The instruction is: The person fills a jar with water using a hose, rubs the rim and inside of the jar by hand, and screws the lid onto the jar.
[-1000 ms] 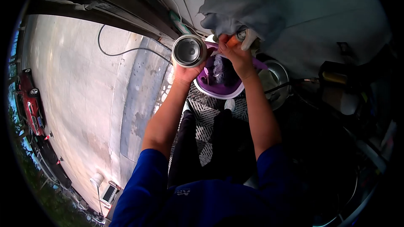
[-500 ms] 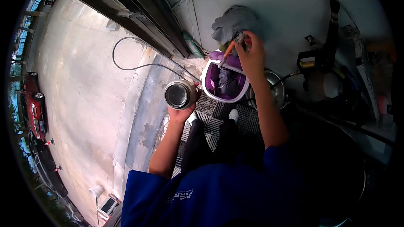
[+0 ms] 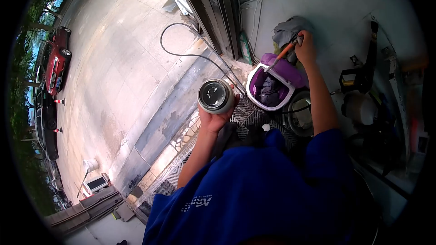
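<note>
Ahead and right of the left hand, which grips a jar, the right hand grasps a tool by one end, its long axis slanting back leftward to the bin between them.

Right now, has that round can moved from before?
Yes. The can in the left hand has moved away from the purple bucket, back toward the blue shirt.

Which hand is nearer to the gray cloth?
Right. The right hand is beside the gray cloth; the left hand, holding a jar, is farther off, below-left.
</note>
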`<move>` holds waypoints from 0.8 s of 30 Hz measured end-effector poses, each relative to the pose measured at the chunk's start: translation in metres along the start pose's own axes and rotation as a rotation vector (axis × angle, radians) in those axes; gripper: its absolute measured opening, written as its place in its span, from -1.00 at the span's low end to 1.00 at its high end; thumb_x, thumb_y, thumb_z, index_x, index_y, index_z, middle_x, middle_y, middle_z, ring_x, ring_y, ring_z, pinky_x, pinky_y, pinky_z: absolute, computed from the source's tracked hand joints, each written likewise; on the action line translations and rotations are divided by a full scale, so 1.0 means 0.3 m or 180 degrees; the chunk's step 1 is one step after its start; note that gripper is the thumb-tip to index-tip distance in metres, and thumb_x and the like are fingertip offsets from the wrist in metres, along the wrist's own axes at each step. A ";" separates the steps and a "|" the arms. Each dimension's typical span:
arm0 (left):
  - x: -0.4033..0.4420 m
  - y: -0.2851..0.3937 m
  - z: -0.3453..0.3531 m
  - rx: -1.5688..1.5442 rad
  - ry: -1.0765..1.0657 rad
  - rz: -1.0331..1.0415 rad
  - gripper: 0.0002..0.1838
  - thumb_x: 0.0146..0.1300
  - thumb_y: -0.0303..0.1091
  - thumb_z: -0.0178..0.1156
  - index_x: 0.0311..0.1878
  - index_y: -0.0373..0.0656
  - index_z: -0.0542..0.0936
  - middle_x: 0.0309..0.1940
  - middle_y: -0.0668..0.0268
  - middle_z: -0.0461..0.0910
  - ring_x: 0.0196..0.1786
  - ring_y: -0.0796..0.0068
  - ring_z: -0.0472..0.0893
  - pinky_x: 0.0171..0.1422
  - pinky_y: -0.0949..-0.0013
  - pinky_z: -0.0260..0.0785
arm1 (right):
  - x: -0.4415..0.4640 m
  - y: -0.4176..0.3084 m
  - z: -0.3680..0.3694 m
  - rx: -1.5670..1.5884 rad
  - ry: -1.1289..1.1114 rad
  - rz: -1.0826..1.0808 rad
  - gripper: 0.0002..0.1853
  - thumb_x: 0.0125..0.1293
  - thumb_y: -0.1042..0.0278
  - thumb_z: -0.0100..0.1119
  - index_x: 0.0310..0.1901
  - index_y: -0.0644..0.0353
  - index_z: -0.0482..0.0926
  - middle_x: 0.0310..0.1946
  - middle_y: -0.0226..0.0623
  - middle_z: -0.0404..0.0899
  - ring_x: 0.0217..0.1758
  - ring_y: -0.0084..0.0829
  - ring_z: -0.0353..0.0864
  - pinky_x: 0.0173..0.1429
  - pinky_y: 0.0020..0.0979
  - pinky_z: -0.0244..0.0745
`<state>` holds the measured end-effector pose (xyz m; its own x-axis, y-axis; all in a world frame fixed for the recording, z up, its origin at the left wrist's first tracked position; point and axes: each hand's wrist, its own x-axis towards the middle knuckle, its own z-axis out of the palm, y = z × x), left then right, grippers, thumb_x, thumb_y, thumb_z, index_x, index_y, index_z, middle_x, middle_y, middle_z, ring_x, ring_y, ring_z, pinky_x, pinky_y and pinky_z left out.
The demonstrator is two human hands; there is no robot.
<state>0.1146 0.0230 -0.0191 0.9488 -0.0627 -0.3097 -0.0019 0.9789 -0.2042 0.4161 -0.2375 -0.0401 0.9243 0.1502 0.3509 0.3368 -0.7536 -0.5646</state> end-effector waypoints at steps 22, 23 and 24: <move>0.105 -0.096 0.072 0.1148 0.0079 -0.1029 -0.40 0.34 0.11 -0.11 0.31 -0.05 0.41 0.27 0.14 0.45 0.29 0.11 0.46 0.33 -0.14 0.33 | -0.508 -0.676 -0.303 0.1138 -0.0717 -0.0564 -0.53 0.17 0.41 0.28 0.15 0.20 0.47 0.00 -0.18 0.45 0.05 -0.23 0.52 0.13 -0.28 0.43; 0.113 -0.105 0.079 0.1227 0.0160 -0.1134 -0.38 0.34 0.13 -0.10 0.33 -0.06 0.39 0.28 0.15 0.44 0.30 0.13 0.46 0.34 -0.13 0.33 | -0.519 -0.670 -0.308 0.1086 -0.0638 -0.0466 -0.53 0.17 0.41 0.28 0.15 0.20 0.47 0.00 -0.18 0.45 0.05 -0.23 0.52 0.13 -0.28 0.43; 0.119 -0.112 0.084 0.1257 0.0184 -0.1272 -0.38 0.34 0.13 -0.10 0.33 -0.06 0.39 0.28 0.15 0.44 0.30 0.13 0.46 0.34 -0.13 0.33 | -0.526 -0.664 -0.313 0.1029 -0.0702 -0.0127 -0.52 0.12 0.43 0.28 0.12 0.19 0.49 0.01 -0.15 0.47 0.09 -0.16 0.51 0.18 -0.24 0.41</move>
<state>0.1564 -0.0072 0.0002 0.8326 -0.4430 -0.3324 0.4828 0.8746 0.0436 0.1863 -0.1711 0.0871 0.9139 0.3357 0.2282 0.3799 -0.5092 -0.7723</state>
